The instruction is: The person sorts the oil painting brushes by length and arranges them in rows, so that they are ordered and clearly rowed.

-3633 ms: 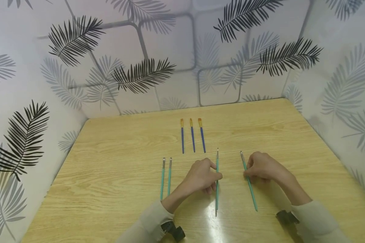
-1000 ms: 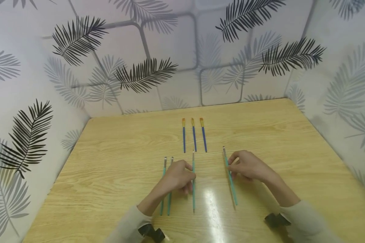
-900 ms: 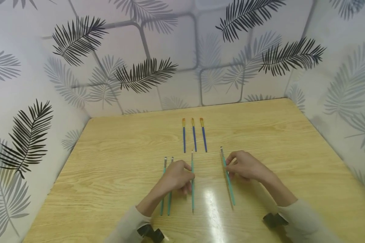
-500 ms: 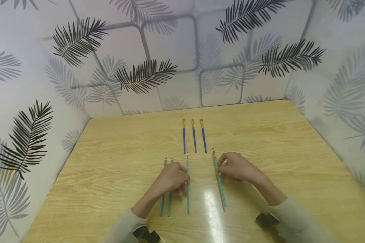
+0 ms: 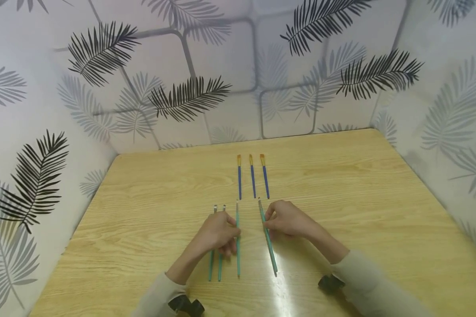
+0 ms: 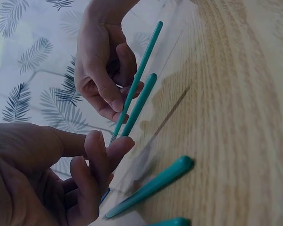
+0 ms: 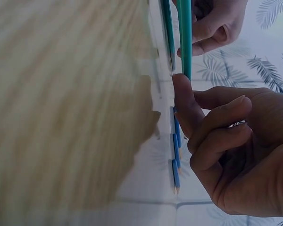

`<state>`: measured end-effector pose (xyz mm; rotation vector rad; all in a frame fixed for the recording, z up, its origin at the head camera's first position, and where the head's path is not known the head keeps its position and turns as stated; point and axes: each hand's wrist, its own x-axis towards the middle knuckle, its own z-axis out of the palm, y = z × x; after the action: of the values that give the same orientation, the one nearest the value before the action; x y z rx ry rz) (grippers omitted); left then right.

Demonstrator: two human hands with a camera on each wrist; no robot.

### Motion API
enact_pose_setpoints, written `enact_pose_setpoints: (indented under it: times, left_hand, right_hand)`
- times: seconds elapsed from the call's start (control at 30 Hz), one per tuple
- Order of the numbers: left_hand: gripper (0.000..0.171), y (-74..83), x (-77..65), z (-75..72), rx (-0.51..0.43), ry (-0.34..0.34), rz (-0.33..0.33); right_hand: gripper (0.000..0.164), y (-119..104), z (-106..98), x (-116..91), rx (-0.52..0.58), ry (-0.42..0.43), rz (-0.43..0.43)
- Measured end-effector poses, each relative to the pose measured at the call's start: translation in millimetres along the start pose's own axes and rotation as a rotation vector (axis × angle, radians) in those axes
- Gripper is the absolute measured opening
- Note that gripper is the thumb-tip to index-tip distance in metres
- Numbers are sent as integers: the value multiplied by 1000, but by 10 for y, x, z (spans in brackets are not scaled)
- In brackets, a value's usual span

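In the head view my left hand (image 5: 218,231) pinches a thin teal paintbrush (image 5: 238,259) between thumb and fingers, bristles pointing away from me. To its right, my right hand (image 5: 287,219) pinches another teal paintbrush (image 5: 270,251), which slants a little. The left wrist view shows both held handles just above the wood, with a shadow below. Two more teal paintbrushes, a left one (image 5: 210,267) and a right one (image 5: 220,268), lie side by side on the table, partly covered by my left hand. In the right wrist view the right-hand brush (image 7: 185,37) stands out from my fingertips.
Three blue-handled paintbrushes with orange bristles, a left (image 5: 239,180), a middle (image 5: 253,180) and a right one (image 5: 265,180), lie in a row farther back on the wooden table (image 5: 154,189). Leaf-patterned walls (image 5: 222,57) stand behind and beside the table.
Both hands have moved left with their teal brushes, the right hand farther, so the two held brushes are closer together. The left brush is now near the lying teal pair. The blue brushes have stayed put.
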<state>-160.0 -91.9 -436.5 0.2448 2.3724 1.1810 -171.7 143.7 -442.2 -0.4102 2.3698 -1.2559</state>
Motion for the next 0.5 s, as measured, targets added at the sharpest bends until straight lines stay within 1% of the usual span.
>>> enact_pose_setpoints:
  times: [0.17,0.3,0.5]
  left_hand:
    - [14,-63,-20,-47,15,-21,22]
    - [18,-74,-36,-64,29,-51,17]
    - [16,-68,-46,-89,27,-53,-28]
  right_hand:
    - [14,-57,70,44,15,-27,-27]
    - [13,-82,84,56,28,-37,-28]
    - [10,-136,123,116,21,-21,18]
